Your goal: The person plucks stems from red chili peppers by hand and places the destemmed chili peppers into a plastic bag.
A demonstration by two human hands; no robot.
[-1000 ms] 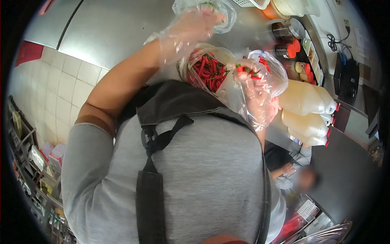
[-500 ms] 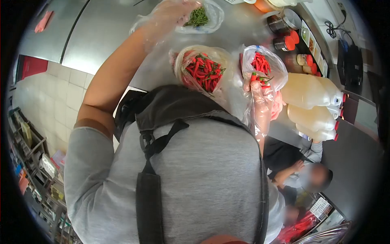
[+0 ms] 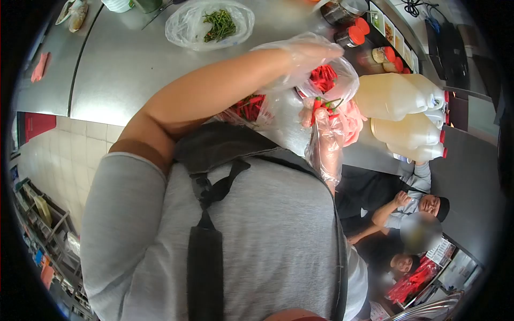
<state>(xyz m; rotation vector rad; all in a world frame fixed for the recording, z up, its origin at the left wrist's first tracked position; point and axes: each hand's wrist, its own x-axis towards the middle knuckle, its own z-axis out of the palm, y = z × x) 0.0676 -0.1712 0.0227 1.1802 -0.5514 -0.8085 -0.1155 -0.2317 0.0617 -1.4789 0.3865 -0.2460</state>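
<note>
My right hand (image 3: pixel 327 134), in a clear plastic glove, is closed on several red chillies (image 3: pixel 319 106) with green stems. Beyond it stands a clear plastic bag (image 3: pixel 349 80) of cut or stemless red chillies (image 3: pixel 324 78). Over that bag's far left side reaches my left hand (image 3: pixel 321 52), also gloved; its fingers are mostly hidden and smeared. My left forearm crosses above a second bag of red chillies (image 3: pixel 248 108), covering much of it. Farther back lies an open plastic bag (image 3: pixel 184 29) with green chilli stems (image 3: pixel 219 25). A pink cloth-like item (image 3: pixel 353 124) touches my right hand's side.
Large jugs of pale liquid (image 3: pixel 393 96) lie to the right. Red-lidded jars (image 3: pixel 350 36) and a condiment tray (image 3: pixel 390 32) line the back right. People (image 3: pixel 399 206) are at lower right. A pink item (image 3: pixel 39 67) rests on the steel counter (image 3: pixel 123 69) at left.
My left hand has moved from the bag of green stems rightward to the bag of red chillies near my right hand. My right hand keeps holding its chillies. The view has shifted.
</note>
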